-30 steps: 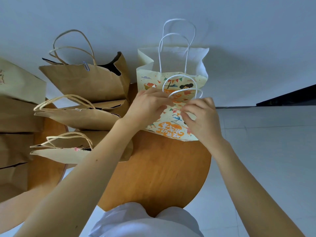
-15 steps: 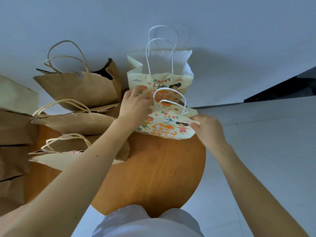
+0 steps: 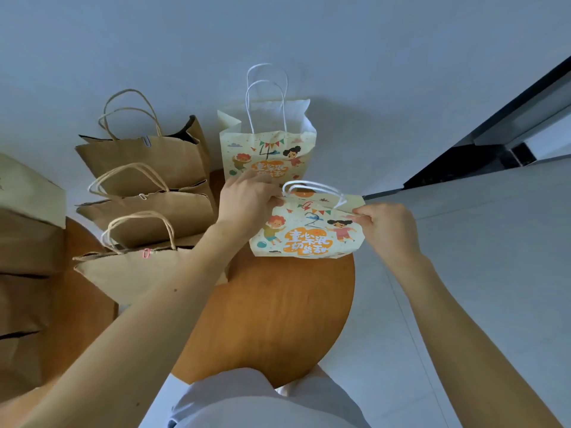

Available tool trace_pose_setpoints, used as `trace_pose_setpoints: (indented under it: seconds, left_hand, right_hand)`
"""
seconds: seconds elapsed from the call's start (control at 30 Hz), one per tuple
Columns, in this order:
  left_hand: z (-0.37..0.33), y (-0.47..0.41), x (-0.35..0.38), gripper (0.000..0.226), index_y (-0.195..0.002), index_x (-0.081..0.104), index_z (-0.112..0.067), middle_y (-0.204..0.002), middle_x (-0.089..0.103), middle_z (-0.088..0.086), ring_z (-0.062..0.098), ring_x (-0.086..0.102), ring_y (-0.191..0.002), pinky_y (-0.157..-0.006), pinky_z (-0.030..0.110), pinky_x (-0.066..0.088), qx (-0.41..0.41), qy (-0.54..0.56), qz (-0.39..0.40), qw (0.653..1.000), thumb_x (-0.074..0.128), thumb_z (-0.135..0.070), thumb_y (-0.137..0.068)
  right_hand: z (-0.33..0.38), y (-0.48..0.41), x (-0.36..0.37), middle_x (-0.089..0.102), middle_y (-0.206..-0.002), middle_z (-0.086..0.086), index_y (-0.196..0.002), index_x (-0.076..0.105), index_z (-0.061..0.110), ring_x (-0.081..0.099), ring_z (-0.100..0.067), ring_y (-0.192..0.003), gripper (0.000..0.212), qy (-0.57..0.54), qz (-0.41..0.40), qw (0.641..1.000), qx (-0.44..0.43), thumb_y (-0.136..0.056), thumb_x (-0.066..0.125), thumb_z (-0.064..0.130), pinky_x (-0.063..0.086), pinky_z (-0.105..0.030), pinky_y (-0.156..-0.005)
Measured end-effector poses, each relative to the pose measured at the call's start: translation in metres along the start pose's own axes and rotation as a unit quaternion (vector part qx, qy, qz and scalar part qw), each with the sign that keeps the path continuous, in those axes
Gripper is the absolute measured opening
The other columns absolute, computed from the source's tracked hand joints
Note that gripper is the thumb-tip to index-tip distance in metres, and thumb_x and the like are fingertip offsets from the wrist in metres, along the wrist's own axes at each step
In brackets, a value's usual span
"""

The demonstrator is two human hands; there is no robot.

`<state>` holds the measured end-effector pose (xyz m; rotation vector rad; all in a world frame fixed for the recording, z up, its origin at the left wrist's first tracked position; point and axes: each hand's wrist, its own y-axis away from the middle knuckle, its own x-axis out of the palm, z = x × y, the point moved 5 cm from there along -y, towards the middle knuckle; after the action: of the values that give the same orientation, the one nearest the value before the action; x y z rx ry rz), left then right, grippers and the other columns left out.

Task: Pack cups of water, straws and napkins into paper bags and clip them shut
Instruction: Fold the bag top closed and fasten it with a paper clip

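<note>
left hand grips the printed bag at its top left corner, right hand pinches the top right. the bag sits on the desk, far right; 3 clipped brown bags stand left.

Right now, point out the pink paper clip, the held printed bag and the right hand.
pink paper clip [image 3: 146,253], head view, clip's middle.
held printed bag [image 3: 306,239], head view, orange lettering.
right hand [image 3: 387,225], head view, back of hand.
</note>
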<state>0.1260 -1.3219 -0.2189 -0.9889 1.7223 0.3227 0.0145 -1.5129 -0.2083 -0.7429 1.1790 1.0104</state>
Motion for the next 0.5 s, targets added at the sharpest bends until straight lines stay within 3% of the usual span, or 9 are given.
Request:
trace_pose_setpoints:
  seconds: [0.1,0.17,0.3,0.4,0.5]
  left_hand:
    - [-0.025,0.023,-0.004,0.015,-0.095,0.074,-0.014,-0.096,0.069,0.003,0.031,0.055,-0.090,-0.068,0.034,0.038,-0.004,-0.007,0.002,1.000,0.067,-0.020,-0.084]
    - [-0.041,0.043,-0.007,0.016,-0.097,0.074,-0.015,-0.097,0.068,0.002,0.028,0.053,-0.094,-0.070,0.032,0.035,-0.020,-0.012,-0.006,1.000,0.065,-0.022,-0.086]
    - [-0.065,0.094,-0.009,0.017,-0.099,0.073,-0.016,-0.094,0.067,0.000,0.025,0.053,-0.092,-0.065,0.030,0.037,-0.064,-0.025,-0.012,0.998,0.062,-0.023,-0.088]
    - [-0.078,0.134,-0.011,0.015,-0.096,0.073,-0.013,-0.092,0.067,0.001,0.023,0.052,-0.087,-0.053,0.023,0.029,-0.093,-0.021,-0.017,0.995,0.064,-0.019,-0.087]
    - [-0.083,0.173,-0.011,0.013,-0.093,0.074,-0.013,-0.089,0.067,0.001,0.023,0.053,-0.084,-0.053,0.023,0.031,-0.112,-0.013,-0.012,0.994,0.067,-0.018,-0.084]
  right_hand:
    - [-0.010,0.027,-0.012,0.069,-0.084,-0.009,-0.101,0.072,0.013,0.044,-0.016,-0.068,0.019,-0.004,-0.005,1.000,-0.008,-0.090,0.059,0.019,0.023,-0.016,-0.049]
    - [-0.017,0.047,-0.016,0.069,-0.081,-0.007,-0.098,0.073,0.013,0.048,-0.017,-0.067,0.018,-0.008,-0.001,1.000,-0.020,-0.090,0.059,0.020,0.025,-0.019,-0.049]
    - [-0.023,0.081,-0.018,0.069,-0.081,-0.009,-0.097,0.074,0.012,0.051,-0.021,-0.069,0.017,-0.011,0.008,0.998,-0.060,-0.089,0.061,0.019,0.027,-0.024,-0.054]
    - [-0.021,0.108,-0.011,0.071,-0.090,-0.008,-0.103,0.072,0.013,0.052,-0.020,-0.073,0.019,-0.006,0.023,0.996,-0.086,-0.089,0.060,0.019,0.023,-0.016,-0.048]
    - [-0.016,0.140,-0.002,0.071,-0.098,-0.005,-0.107,0.071,0.014,0.059,-0.023,-0.082,0.021,0.001,0.051,0.994,-0.097,-0.090,0.059,0.021,0.022,-0.013,-0.049]
